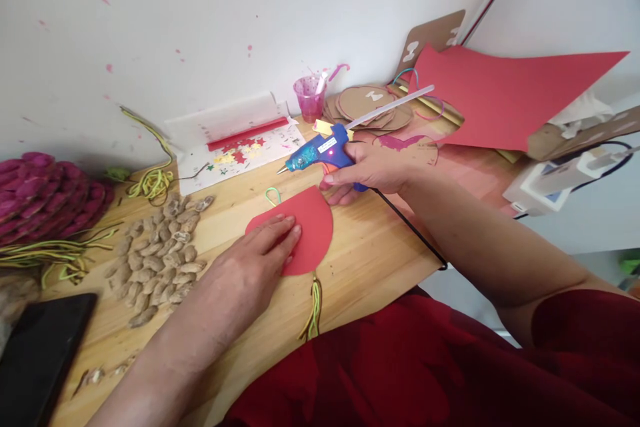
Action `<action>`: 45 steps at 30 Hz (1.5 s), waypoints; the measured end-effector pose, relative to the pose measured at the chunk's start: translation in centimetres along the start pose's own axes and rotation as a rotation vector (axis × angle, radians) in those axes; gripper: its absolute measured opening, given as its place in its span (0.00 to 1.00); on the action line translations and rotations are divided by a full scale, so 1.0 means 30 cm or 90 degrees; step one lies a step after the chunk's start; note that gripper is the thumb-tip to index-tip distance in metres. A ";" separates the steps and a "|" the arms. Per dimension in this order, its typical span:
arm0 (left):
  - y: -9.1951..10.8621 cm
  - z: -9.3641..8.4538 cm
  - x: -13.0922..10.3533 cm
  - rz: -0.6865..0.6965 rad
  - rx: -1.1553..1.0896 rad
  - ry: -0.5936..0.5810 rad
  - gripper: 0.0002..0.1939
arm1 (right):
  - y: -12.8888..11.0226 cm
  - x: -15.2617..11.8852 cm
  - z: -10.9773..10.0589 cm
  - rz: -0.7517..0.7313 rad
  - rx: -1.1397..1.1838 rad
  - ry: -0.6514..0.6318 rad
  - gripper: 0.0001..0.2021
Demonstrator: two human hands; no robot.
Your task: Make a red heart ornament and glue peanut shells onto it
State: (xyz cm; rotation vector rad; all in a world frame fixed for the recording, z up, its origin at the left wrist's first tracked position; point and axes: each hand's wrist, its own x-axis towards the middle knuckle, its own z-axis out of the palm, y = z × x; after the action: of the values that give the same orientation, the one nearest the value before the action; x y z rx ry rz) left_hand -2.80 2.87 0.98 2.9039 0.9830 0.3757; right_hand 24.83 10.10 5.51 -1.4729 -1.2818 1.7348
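My left hand (257, 257) lies flat with its fingers stretched over a red paper piece (316, 230) with a rounded edge, pressing it on the wooden table. A green and yellow cord loop (273, 196) sticks out at the paper's far side, and a yellow-green tassel (313, 307) hangs out at its near side. In my right hand (367, 170) is a blue hot glue gun (320, 150), its fingers wrapped round the handle. The gun's nozzle points left, above the table beyond the paper. A long clear glue stick (393, 109) juts from its back.
Peanuts (160, 253) are spread at left, near painted pink peanut stacks (45, 197) and a black tablet-like device (43, 353). Star confetti (240, 152) lies on white paper. Behind are a pink-stained cup (310, 99), cardboard discs (365, 103) and red sheets (515, 93). A black cable (410, 227) trails rightward.
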 end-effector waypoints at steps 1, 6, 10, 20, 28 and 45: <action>0.000 -0.001 0.000 0.003 0.002 0.001 0.21 | 0.001 0.002 0.000 0.002 0.003 0.001 0.11; 0.003 -0.005 0.002 0.006 0.005 -0.005 0.21 | 0.015 0.018 0.000 0.009 0.022 0.010 0.11; 0.007 -0.010 0.006 -0.002 0.001 -0.022 0.21 | 0.031 0.033 0.004 -0.010 0.015 0.001 0.10; 0.009 -0.025 0.010 -0.012 -0.018 -0.031 0.23 | 0.040 0.017 0.034 -0.085 0.107 -0.034 0.11; 0.022 -0.032 0.023 -0.060 -0.065 -0.053 0.24 | 0.036 -0.005 0.033 -0.034 0.167 -0.167 0.20; 0.014 -0.033 0.022 -0.021 -0.128 0.029 0.36 | 0.024 -0.032 0.080 0.003 0.205 -0.213 0.16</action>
State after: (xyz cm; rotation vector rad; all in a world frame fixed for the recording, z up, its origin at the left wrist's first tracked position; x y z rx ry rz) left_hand -2.28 2.89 2.13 2.7074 0.9376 0.5088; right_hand 22.94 8.21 5.19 -1.0356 -1.0848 2.1393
